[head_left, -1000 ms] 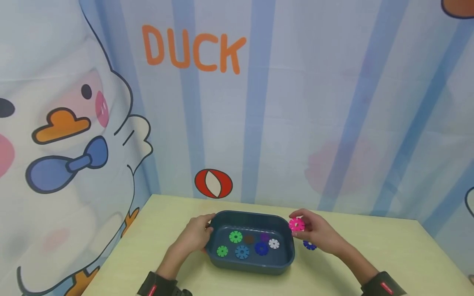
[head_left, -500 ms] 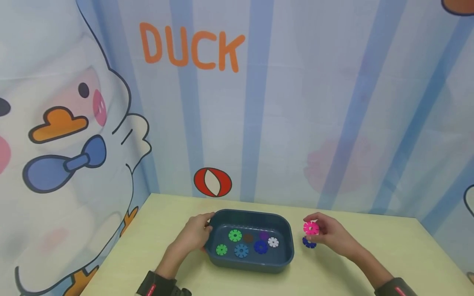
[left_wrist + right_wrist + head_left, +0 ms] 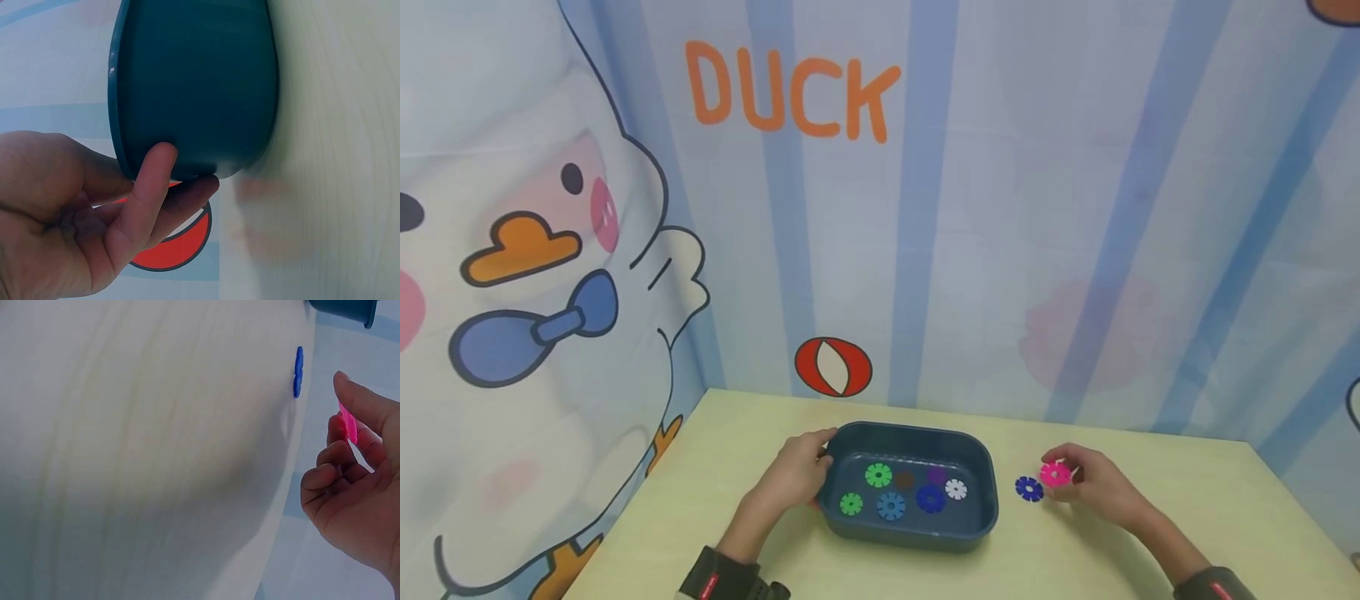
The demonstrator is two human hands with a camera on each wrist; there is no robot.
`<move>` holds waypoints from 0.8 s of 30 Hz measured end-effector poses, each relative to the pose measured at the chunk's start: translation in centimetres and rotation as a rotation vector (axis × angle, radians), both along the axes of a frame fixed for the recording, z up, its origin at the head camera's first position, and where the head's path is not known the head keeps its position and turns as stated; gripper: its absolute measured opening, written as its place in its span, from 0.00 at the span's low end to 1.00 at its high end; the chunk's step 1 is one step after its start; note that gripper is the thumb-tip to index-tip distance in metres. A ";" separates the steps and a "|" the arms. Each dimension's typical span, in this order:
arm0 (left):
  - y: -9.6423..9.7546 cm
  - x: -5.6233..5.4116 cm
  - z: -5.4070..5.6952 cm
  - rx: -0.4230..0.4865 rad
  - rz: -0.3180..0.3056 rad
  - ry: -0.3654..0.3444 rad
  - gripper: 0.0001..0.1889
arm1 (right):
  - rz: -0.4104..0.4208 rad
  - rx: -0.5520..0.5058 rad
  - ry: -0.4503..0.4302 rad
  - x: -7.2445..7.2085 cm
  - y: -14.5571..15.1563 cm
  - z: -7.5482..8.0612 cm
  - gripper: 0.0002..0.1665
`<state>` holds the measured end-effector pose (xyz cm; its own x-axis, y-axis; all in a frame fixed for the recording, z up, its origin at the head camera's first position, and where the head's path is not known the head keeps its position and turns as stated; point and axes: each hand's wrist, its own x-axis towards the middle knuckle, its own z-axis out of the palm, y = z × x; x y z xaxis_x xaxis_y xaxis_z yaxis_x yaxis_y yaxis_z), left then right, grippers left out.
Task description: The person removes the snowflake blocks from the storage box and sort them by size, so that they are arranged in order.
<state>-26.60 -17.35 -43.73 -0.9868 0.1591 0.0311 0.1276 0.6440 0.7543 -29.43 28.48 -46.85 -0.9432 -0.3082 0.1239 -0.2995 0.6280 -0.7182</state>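
My left hand [image 3: 792,475] grips the left end of a dark blue plastic basin [image 3: 910,537]. In the left wrist view its fingers [image 3: 147,194] bear against the basin's outer wall. Inside the basin lie several notched snowflake discs: green discs [image 3: 878,468], a light blue disc [image 3: 891,513], a dark blue disc [image 3: 931,507], a white disc, a purple disc and a brown one. To the basin's right, my right hand [image 3: 1105,490] pinches a pink snowflake disc [image 3: 1055,467] between thumb and fingers, above the table. Just left of it, a blue snowflake disc [image 3: 1022,489] lies flat.
The pale yellow table [image 3: 1180,500] runs back to a blue striped cloth backdrop [image 3: 992,250] printed with a duck and the word DUCK. Another cloth face with a large duck [image 3: 535,433] borders the left side.
My right hand has carried the pink disc from the basin's right rim rightward and slightly down, past the blue disc, which now shows fully. The left hand and basin stay put.
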 end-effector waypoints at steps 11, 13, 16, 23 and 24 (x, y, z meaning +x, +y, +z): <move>-0.2 -0.2 0.0 -0.009 0.010 -0.004 0.26 | -0.016 0.106 -0.058 -0.3 1.1 -1.4 0.25; -0.1 -0.2 0.0 -0.008 0.007 -0.005 0.27 | -0.006 0.110 -0.058 -0.3 1.1 -1.5 0.25; -0.1 -0.2 -0.1 0.000 0.010 -0.016 0.27 | 0.008 0.121 -0.063 -0.3 1.2 -1.5 0.25; 0.0 0.0 -0.1 0.005 0.001 -0.006 0.26 | 0.015 0.160 -0.067 -0.3 1.1 -1.2 0.24; 0.0 0.0 -0.1 0.007 0.000 -0.006 0.27 | 0.015 0.167 -0.063 -0.3 1.1 -1.1 0.24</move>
<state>-26.60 -17.34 -43.79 -0.9869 0.1589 0.0266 0.1233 0.6387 0.7596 -29.75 29.54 -47.98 -0.9428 -0.3333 0.0108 -0.2674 0.7361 -0.6218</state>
